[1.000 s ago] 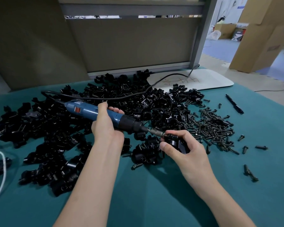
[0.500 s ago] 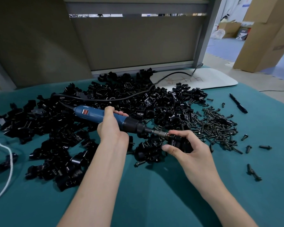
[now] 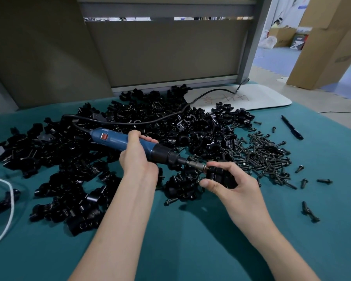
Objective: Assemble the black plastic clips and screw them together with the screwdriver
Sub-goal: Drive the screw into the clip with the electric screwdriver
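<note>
Fingers [image 3: 149, 141] of the left hand [image 3: 137, 159] were curled round the blue-bodied electric screwdriver [image 3: 114, 138], which lay almost level above the table with its metal bit pointing right. Thumb and fingers of the right hand [image 3: 236, 186] pinched a black plastic clip assembly [image 3: 218, 175] just above the teal cloth-covered table [image 3: 190, 240]. The bit met the left end of that clip, and the gripping fingers hid most of its far side.

Behind and to the left of both hands spread a broad heap of loose black plastic clips [image 3: 69, 159], its near edge crossed by the left forearm. The black power cord [image 3: 150, 121] of the screwdriver ran over the heap towards a white scribbled board [image 3: 267, 96] at the far edge of the table. Just right of the held clip lay a pile of small black screws [image 3: 261, 155], with a few strays scattered farther right. A black marker pen [image 3: 292, 127] lay apart beyond them. A thin white cord [image 3: 11, 199] curved along the left edge. A grey partition panel [image 3: 166, 53] stood behind the table, and brown cardboard boxes [image 3: 322, 47] stood on the floor at the far right.
</note>
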A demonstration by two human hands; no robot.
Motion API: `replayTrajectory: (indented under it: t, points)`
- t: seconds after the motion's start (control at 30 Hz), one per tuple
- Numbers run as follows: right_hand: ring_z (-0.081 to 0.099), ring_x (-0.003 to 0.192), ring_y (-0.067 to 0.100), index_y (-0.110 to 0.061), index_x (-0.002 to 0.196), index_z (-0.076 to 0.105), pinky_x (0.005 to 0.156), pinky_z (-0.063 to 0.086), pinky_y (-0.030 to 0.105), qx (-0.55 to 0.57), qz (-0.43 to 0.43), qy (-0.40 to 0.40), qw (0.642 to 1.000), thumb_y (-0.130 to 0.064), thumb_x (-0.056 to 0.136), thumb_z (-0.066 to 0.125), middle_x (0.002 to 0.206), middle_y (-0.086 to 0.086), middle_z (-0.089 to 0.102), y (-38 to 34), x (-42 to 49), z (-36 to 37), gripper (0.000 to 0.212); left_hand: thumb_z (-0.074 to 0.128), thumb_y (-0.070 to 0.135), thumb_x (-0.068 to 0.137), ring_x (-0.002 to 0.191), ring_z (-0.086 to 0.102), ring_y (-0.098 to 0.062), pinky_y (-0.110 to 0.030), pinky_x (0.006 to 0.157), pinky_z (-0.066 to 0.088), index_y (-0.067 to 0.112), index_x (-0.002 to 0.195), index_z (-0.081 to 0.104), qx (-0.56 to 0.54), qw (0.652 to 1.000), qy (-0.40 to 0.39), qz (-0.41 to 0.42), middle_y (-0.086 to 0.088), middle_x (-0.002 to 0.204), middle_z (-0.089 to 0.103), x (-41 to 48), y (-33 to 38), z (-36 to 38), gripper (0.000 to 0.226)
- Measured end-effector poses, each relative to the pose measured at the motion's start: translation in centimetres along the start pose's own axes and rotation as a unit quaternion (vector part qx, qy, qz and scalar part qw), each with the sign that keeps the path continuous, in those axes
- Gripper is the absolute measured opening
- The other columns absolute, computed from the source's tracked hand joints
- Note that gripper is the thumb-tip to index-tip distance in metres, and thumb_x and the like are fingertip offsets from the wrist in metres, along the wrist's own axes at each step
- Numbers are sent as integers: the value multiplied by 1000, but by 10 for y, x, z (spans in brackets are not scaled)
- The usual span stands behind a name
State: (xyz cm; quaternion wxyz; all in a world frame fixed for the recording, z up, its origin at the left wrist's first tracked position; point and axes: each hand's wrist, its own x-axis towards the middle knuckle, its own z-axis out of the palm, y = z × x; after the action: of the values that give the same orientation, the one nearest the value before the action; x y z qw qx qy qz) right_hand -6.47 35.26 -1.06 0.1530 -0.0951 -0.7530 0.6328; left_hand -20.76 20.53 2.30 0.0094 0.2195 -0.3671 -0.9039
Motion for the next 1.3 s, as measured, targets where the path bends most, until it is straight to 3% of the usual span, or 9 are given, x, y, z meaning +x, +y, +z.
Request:
replayTrajectory:
  t: [0.23, 0.4, 0.5, 0.57, 0.63, 0.7, 0.93, 1.17, 1.3]
  points:
    - [49, 57, 0, -52, 96, 71, 57, 41, 6, -27, -34, 10, 999, -55, 63, 81, 85, -13, 71, 0, 0, 0, 35, 64, 6, 90, 48, 56, -12, -28, 57, 59, 11, 82, 52, -24, 999, 13, -20, 0, 60, 57, -1, 5, 1, 15]
    - [60, 116, -10, -51, 103, 66, 75, 48, 6, -94, -131, -24, 987, -20, 80, 84, 117, -32, 68, 5, -5, 3, 43, 64, 3, 92, 55, 53, -12, -21, 46, 50, 8, 105, 51, -40, 996, 20, -84, -7, 83, 55, 11, 18, 0, 18]
    - [65, 110, -3, -48, 103, 69, 81, 53, 11, -62, -115, 4, 991, -43, 74, 84, 114, -24, 72, 1, -5, 0, 33, 63, 3, 93, 53, 53, -12, -23, 48, 53, 11, 105, 47, -84, 993, 8, -89, -5, 82, 55, 17, 36, -4, 22]
    - [72, 107, 13, -36, 104, 76, 89, 58, 27, 93, -22, 19, 995, -56, 66, 87, 112, -6, 77, -2, 0, -3, 44, 64, 3, 92, 48, 54, -11, -24, 49, 53, 11, 103, 47, -101, 993, -4, -68, -5, 81, 56, 18, 44, -4, 22]
    - [75, 99, 26, -16, 104, 81, 85, 62, 37, 313, 65, 12, 947, -33, 73, 86, 108, 14, 77, -5, 8, -5, 36, 66, 3, 90, 43, 55, -11, -23, 49, 51, 10, 98, 50, -85, 996, -25, -31, -4, 74, 58, 11, 41, 0, 19]
    - [75, 91, 26, -5, 103, 81, 79, 63, 35, 387, 119, 12, 914, -17, 80, 76, 103, 17, 75, -8, 12, -5, 27, 67, 5, 90, 44, 56, -10, -24, 51, 52, 8, 92, 52, -48, 997, -52, 15, -2, 64, 59, 0, 28, 6, 15]
    - [74, 106, 32, -8, 94, 83, 80, 62, 34, 396, 124, 5, 910, -19, 79, 74, 104, 15, 76, -4, 15, -3, 20, 64, 10, 89, 48, 57, -11, -26, 52, 51, 11, 80, 52, 10, 986, -120, 119, 4, 56, 58, -23, 4, 20, 15]
    - [73, 109, 31, 2, 112, 71, 80, 63, 33, 416, 119, 14, 902, -18, 77, 75, 115, 21, 75, -3, 17, -4, 41, 66, 11, 88, 51, 56, -13, -28, 55, 53, 9, 96, 49, -27, 988, -111, 103, 1, 62, 58, -18, 8, 17, 18]
    - [74, 107, 27, 1, 108, 73, 82, 63, 35, 406, 121, 6, 906, -18, 77, 74, 112, 19, 76, -3, 16, -2, 36, 65, 12, 89, 50, 56, -11, -27, 53, 52, 10, 82, 51, -26, 988, -112, 103, 2, 58, 58, -19, 6, 17, 16]
